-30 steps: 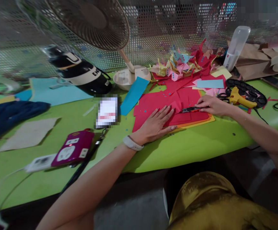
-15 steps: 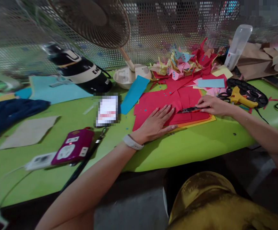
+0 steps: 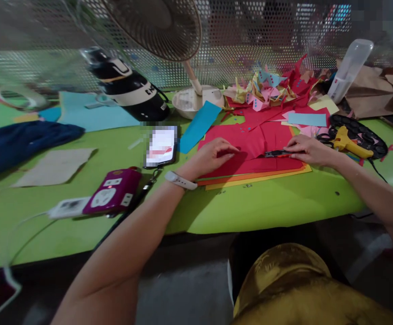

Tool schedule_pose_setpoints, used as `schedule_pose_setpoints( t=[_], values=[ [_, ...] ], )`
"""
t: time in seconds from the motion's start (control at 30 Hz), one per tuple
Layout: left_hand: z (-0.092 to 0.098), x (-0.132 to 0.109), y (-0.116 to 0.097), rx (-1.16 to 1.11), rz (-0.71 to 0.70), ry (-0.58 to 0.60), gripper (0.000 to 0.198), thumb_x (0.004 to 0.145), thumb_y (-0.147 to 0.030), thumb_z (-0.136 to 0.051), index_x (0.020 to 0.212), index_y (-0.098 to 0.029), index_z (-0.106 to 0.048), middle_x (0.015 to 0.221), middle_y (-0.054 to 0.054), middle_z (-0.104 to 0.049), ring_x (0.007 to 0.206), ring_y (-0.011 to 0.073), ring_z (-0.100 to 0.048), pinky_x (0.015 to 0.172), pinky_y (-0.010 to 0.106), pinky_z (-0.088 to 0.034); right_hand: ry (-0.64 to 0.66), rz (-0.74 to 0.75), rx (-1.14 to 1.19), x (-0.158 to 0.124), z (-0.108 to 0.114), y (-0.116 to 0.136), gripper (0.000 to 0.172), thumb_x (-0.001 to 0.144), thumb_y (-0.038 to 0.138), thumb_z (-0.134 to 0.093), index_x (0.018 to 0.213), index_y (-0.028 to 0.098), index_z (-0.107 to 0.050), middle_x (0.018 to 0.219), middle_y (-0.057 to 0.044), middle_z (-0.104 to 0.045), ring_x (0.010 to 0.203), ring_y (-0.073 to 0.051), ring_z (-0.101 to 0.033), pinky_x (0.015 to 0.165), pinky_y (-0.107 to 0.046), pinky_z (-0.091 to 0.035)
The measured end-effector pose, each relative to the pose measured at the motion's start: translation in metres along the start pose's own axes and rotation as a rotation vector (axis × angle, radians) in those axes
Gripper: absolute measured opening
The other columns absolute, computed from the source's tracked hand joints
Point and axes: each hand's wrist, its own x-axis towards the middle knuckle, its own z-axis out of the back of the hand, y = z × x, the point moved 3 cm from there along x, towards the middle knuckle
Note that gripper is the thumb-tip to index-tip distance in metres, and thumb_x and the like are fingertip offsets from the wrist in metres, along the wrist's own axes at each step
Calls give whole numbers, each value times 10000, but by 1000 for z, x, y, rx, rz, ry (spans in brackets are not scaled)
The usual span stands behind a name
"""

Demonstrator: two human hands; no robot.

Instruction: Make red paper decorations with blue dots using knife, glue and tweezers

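The left hand (image 3: 213, 157) is over the left part of a stack of red paper (image 3: 235, 168), right of the frame's centre. Its fingers are loosely curled and its thumb is apart from them, with nothing seen between; whether the fingertips touch the paper cannot be told. A pale wristband (image 3: 180, 180) circles that wrist. The right hand (image 3: 305, 149) grips a utility knife (image 3: 278, 154) between thumb and fingers at the stack's right side, the knife's front end pointing left, low over the red paper. Whether the blade touches the paper is too small to tell. An orange sheet (image 3: 230, 179) and a yellow sheet (image 3: 250, 181) show beneath the red along its lower edge.

The green tabletop (image 3: 278, 207) carries all this. Just left of the stack lie a blue paper strip (image 3: 201, 126) and a phone (image 3: 161, 145) with a blurred screen. In the upper right, behind the stack, is a heap of folded coloured paper (image 3: 264, 92), with a light blue strip (image 3: 307, 119) before it. A yellow glue gun (image 3: 350, 143) lies by a black tray with round wells (image 3: 381, 145), near the right hand, and a translucent bottle (image 3: 355, 65) leans above them.

A fan (image 3: 156, 22) rises at the upper centre, right of a black flask (image 3: 133, 90). At the left are a purple socket block (image 3: 115, 189), a beige sheet (image 3: 59, 167) and a dark blue cloth (image 3: 23, 142).
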Motion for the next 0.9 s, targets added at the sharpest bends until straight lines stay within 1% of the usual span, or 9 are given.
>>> schedule_pose_setpoints(
  t=[0.13, 0.3, 0.4, 0.53, 0.77, 0.9],
  values=[
    [-1, 1, 2, -61, 27, 14, 364, 964, -441, -492, 1144, -206, -704, 1105, 96, -683, 1041, 227, -632, 945, 414, -519, -27, 6, -12, 4, -6, 3, 290, 982, 311, -543, 1181, 212, -730, 1102, -127, -676, 1000, -239, -606, 892, -420, -488],
    [0, 1, 1, -65, 59, 25, 352, 956, -431, -490, 1143, -219, -700, 1124, 85, -686, 1050, 227, -635, 953, 421, -516, -52, -4, -28, 8, -11, 8, 305, 993, 327, -522, 1197, 224, -724, 1110, -128, -675, 1005, -243, -607, 876, -409, -492],
    [0, 2, 0, -58, 66, 30, 363, 951, -456, -484, 1134, -234, -706, 1119, 86, -693, 1053, 235, -634, 954, 423, -514, -27, 20, -14, 7, -8, 9, 303, 994, 334, -519, 1160, 214, -742, 1087, -129, -684, 984, -237, -610, 864, -403, -496],
    [1, 2, 0, -55, 74, 40, 363, 946, -457, -492, 1136, -237, -709, 1120, 85, -696, 1044, 235, -637, 943, 419, -521, 13, 31, 28, 4, -2, 6, 297, 985, 334, -535, 1150, 208, -747, 1090, -124, -689, 1002, -233, -617, 888, -402, -494],
    [2, 3, 0, -103, 50, 28, 370, 940, -459, -516, 1124, -212, -719, 1106, 100, -696, 1044, 237, -649, 954, 432, -525, -35, 28, -1, 12, -10, 14, 301, 992, 320, -529, 1183, 209, -732, 1101, -132, -687, 993, -235, -612, 870, -393, -495],
    [2, 4, -1, -111, 68, 35, 351, 931, -463, -525, 1100, -229, -724, 1105, 90, -704, 1032, 237, -649, 945, 425, -526, 11, 54, -21, 11, -9, 20, 294, 993, 303, -530, 1167, 187, -737, 1095, -138, -682, 1001, -236, -606, 884, -395, -489]
  ],
)
